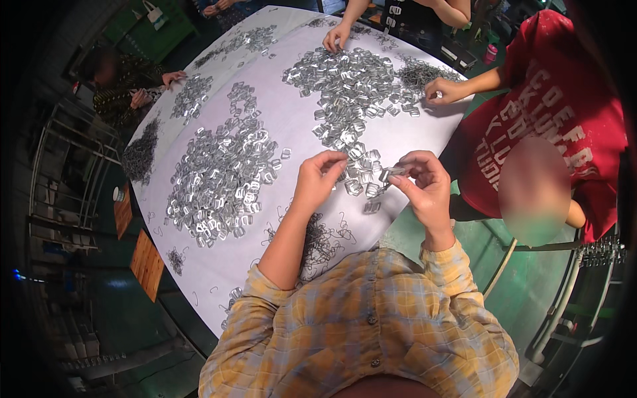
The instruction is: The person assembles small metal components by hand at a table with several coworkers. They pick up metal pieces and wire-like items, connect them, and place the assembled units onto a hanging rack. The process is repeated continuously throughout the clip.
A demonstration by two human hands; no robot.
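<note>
Before the torso (371,318): dark wire hooks (320,244) on the pale surface (298,126). Beyond: loose buckles (371,207) near the edge, liable to fall if knocked during handling. Right hand (428,189): fingers pinched on one metal buckle (392,172). Left hand (318,178): fingers nearly together, hold unclear. Farther: heaped buckles (345,79).

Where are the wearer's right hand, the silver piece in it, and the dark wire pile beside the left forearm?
Right hand (428,188), head view: middle of the hand.
Silver piece (386,174), head view: its uncovered part.
Dark wire pile (318,245), head view: its visible middle.
</note>
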